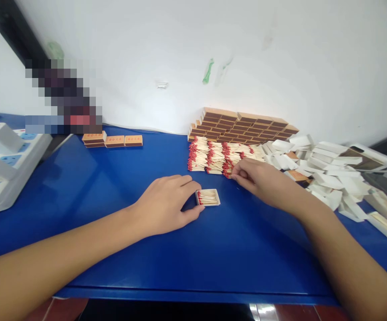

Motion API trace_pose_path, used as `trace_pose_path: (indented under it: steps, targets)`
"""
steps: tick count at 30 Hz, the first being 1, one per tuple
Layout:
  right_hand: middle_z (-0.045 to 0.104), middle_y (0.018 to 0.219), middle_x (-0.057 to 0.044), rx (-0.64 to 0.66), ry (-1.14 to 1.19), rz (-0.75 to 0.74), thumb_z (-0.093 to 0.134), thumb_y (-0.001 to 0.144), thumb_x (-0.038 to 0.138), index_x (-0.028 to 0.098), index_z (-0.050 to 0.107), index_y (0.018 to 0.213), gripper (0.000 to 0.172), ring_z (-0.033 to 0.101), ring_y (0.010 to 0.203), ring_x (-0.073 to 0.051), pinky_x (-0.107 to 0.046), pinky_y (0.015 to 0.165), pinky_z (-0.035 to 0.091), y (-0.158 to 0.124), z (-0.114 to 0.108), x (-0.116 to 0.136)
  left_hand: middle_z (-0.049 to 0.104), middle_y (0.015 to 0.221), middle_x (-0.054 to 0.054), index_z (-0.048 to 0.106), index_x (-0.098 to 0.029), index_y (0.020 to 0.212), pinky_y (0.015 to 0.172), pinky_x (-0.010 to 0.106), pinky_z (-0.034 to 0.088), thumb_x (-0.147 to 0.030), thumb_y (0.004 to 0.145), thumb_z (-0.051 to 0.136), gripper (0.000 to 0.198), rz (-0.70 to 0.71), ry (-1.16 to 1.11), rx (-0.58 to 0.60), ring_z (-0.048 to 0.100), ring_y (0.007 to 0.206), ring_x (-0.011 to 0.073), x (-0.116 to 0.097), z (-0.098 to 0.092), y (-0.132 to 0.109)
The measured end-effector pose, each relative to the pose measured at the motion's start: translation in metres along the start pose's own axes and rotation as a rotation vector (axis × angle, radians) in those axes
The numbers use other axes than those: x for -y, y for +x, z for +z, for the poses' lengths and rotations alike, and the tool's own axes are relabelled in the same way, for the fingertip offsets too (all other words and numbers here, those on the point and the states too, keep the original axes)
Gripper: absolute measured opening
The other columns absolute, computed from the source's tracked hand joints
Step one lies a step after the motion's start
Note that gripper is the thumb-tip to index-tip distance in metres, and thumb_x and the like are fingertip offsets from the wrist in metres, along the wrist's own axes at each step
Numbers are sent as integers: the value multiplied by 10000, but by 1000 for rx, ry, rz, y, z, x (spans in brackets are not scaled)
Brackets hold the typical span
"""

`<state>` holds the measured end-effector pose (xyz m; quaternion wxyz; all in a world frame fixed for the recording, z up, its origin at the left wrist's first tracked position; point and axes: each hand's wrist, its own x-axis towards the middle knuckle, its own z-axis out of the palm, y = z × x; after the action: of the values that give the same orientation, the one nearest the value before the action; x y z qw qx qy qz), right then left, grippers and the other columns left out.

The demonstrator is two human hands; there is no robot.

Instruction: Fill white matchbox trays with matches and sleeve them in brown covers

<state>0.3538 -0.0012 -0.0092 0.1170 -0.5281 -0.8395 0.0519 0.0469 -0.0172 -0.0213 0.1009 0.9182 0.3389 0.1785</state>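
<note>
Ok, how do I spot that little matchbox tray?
On the blue table, find the heap of red-tipped wooden matches. In front, the small white cardboard tray sits at the left hand's fingertips. It lies alone, apart from the heaped white trays.

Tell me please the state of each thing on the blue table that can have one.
Tray: open, holding matches, lying flat.
Left hand: gripping the tray's end.
Right hand: fingertips at the loose matches, grip unclear.
Three matchboxes: closed, in a row.
White trays: heaped, mostly empty.

Tray before match pile; sleeve stack behind pile; loose trays right.
</note>
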Motion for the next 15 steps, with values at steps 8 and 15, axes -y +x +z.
trace_pose_path:
  steps: [8, 15]
  targets:
    - [673, 823, -52, 54, 40, -41, 554, 1007, 271, 229, 636, 866, 168, 591, 685, -197, -309, 626, 412, -2, -8, -3, 707, 965, 19, 707, -213, 1170, 700, 330, 444, -409, 1015, 635, 260, 2, 6, -3, 660, 852, 187, 1, -1, 0]
    - [690, 823, -48, 59, 71, -32, 567, 1011, 283, 237, 673, 909, 154, 598, 692, -201, -312, 632, 421, -1, -12, -2, 707, 977, 18, 709, -208, 1178, 710, 339, 446, -414, 1015, 634, 273, -9, -4, 16, 655, 843, 186, 0, -1, 0]
